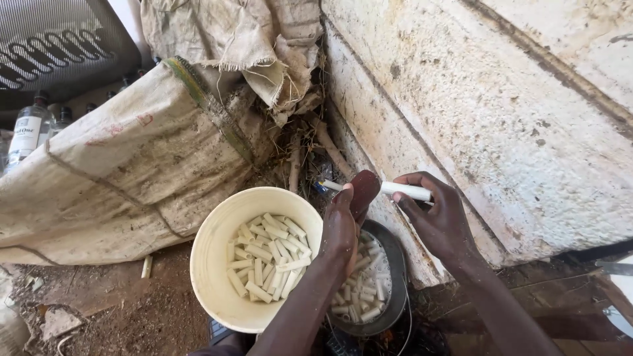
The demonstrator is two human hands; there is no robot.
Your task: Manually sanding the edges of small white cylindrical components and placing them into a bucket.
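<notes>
My left hand [339, 227] grips a dark brown, blade-like tool [364, 190] that points up and lies against a long white peeled stick [405, 191]. My right hand [435, 221] holds that stick by its right end, level, close to the rough wall. Below the hands, a white bucket [211, 264] holds several short white cut pieces [267, 254]. Beside it on the right is a dark metal pot [394, 264] with more white pieces [359, 300], partly hidden by my left forearm.
A dirty woven sack [125, 165] lies bulging at the left, with torn cloth [231, 39] draped above it. Clear bottles [26, 132] stand at the far left under a metal grille [53, 46]. A rough whitewashed wall [514, 118] fills the right. Dry roots [330, 148] lie in the corner.
</notes>
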